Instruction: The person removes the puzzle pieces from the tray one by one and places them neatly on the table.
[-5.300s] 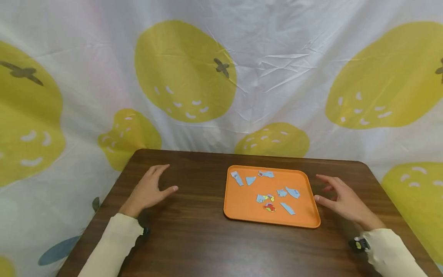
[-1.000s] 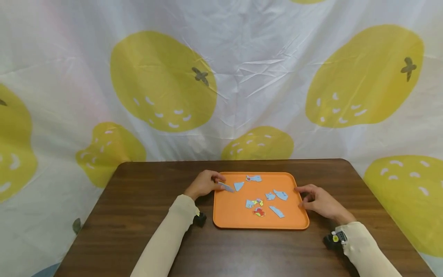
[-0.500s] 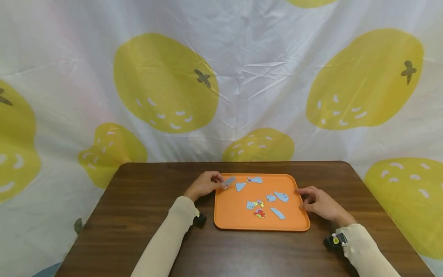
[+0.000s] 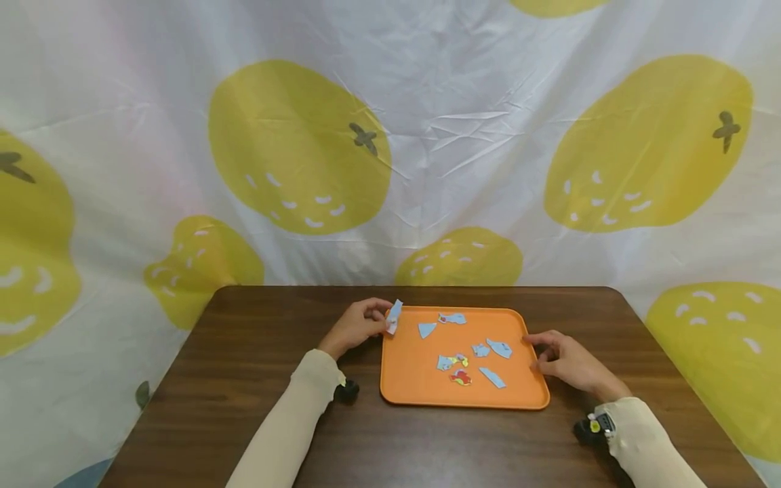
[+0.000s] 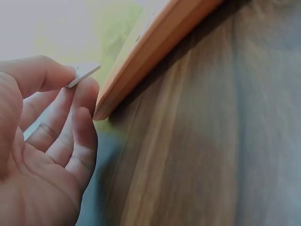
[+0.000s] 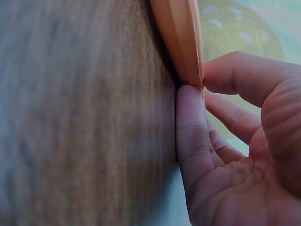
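1. We see the left hand [image 4: 355, 327] at the upper left corner of the orange tray [image 4: 421, 390], its gap nearly closed, with thumb and fingertips pinching a pale blue piece [image 4: 394, 316]; the other fingers are loosely bent.
2. That piece is raised and tilted beside the tray's upper left corner, directly at the left fingertips and well apart from the right hand [image 4: 567, 360]. In the left wrist view we see it almost edge-on.
3. We find the right hand at the right of the tray, barely parted, holding the rim: thumb and bent fingers sit against the edge, on two sides of it in the right wrist view.
4. Nearest the left hand on the tray lies a blue triangle [image 4: 426, 329], with a blue piece bearing a red mark [image 4: 453, 318] to its upper right.
5. Nearer the right hand we see a small blue piece [image 4: 481, 350], a larger one [image 4: 499, 348] just beside it, and a blue strip [image 4: 493, 377] below them.
6. Near the tray's centre are a blue-and-yellow cluster [image 4: 445, 362] and, just below it, a red piece [image 4: 460, 377].
7. The tray rests on a brown wooden tabletop [image 4: 274, 322], before a white curtain [image 4: 421, 41] with yellow fruit prints.
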Demonstrator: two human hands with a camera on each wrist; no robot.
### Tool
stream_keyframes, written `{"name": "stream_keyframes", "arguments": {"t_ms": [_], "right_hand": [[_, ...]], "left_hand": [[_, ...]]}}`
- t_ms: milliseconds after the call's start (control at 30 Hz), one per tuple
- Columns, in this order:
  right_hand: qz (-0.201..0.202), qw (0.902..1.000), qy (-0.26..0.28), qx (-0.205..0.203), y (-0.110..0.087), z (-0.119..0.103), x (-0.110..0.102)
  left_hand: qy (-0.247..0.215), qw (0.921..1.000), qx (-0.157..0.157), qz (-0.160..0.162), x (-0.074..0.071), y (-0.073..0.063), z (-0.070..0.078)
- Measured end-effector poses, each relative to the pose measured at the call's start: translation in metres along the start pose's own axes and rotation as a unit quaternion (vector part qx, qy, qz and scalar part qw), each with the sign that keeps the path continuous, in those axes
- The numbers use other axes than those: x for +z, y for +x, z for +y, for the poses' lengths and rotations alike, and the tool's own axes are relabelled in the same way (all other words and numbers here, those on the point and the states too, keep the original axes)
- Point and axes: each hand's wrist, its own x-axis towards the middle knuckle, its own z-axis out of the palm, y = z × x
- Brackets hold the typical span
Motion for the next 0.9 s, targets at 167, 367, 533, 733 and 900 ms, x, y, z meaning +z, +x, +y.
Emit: {"name": "stream_keyframes", "arguments": {"t_ms": [167, 367, 533, 733, 900], "right_hand": [[0.001, 1.0000, -0.001, -0.003, 0.000, 0.000, 0.001], [0.004, 0.9999, -0.008, -0.006, 0.000, 0.000, 0.000], [0.008, 0.9999, -0.009, -0.006, 0.001, 0.001, 0.000], [0.009, 0.9998, -0.013, -0.013, 0.002, 0.002, -0.001], [0.006, 0.9996, -0.019, -0.021, 0.003, 0.006, 0.000]], "left_hand": [[-0.015, 0.9998, 0.003, 0.009, -0.008, -0.006, -0.003], [-0.028, 0.9994, 0.019, 0.011, -0.017, -0.012, -0.005], [-0.034, 0.9993, 0.010, 0.016, -0.024, -0.022, -0.004], [-0.041, 0.9989, -0.014, 0.015, -0.034, -0.039, -0.002], [-0.027, 0.9990, -0.028, 0.023, -0.048, -0.051, -0.005]]}}
